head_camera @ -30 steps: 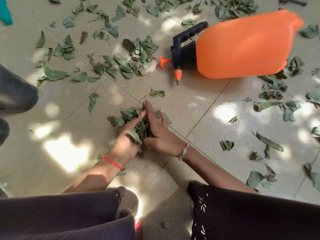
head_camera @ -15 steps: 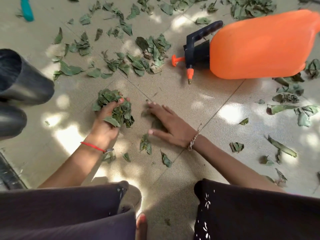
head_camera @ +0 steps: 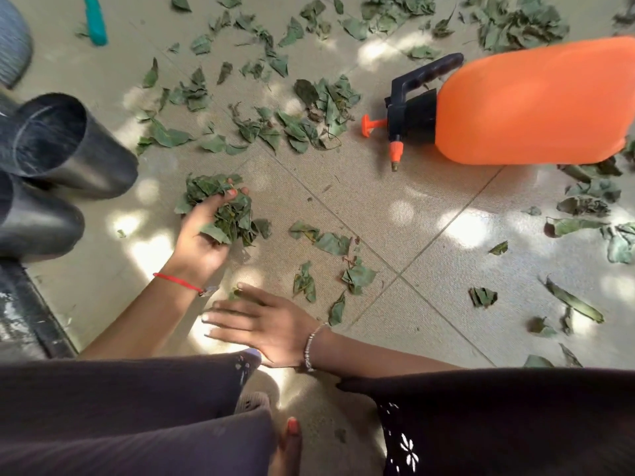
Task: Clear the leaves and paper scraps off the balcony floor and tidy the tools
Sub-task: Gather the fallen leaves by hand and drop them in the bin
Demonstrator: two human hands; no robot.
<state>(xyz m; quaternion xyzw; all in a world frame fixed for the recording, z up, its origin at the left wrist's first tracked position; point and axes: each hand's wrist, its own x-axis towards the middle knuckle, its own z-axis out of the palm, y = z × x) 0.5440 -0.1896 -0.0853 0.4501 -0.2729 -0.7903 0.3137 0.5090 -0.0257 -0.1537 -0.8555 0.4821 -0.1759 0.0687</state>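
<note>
My left hand point(head_camera: 199, 235) is closed around a bunch of green leaves point(head_camera: 220, 207), held just above the tiled floor near the black pots. My right hand point(head_camera: 261, 324) lies flat and open on the floor close to my knees, fingers spread, with a small leaf at its fingertips. A few loose leaves point(head_camera: 330, 255) lie on the tiles between my hands and the orange pressure sprayer point(head_camera: 529, 104), which lies on its side at the upper right. More leaves point(head_camera: 295, 121) are scattered across the far floor.
Two black plastic pots point(head_camera: 65, 146) lie on their sides at the left. A teal handle point(head_camera: 94, 20) lies at the top left. A dark threshold strip point(head_camera: 31, 317) runs along the lower left. My dark-clothed knees fill the bottom of the view.
My left hand has lifted the leaf bunch away to the left, towards the pots. My right hand has pulled back from the pile and now rests flat near my knees.
</note>
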